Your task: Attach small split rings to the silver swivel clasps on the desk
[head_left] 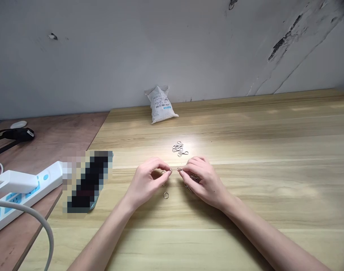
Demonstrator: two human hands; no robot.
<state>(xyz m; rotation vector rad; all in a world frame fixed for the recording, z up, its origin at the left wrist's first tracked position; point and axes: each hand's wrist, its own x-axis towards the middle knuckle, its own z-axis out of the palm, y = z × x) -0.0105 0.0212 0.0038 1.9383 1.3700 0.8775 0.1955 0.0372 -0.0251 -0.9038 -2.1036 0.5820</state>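
Note:
Both my hands rest on a light wooden table, fingertips nearly touching. My left hand is closed in a pinch on a small metal ring. My right hand is curled, pinching a small metal clasp at its fingertips, with more small metal pieces tucked under its palm. A loose metal ring lies on the table just below and between the hands. A small pile of metal clasps and rings lies a little beyond the hands.
A small white printed bag stands against the grey wall. At left lie a phone, a white power strip with a plugged-in charger and cable, and a black device on a darker brown table.

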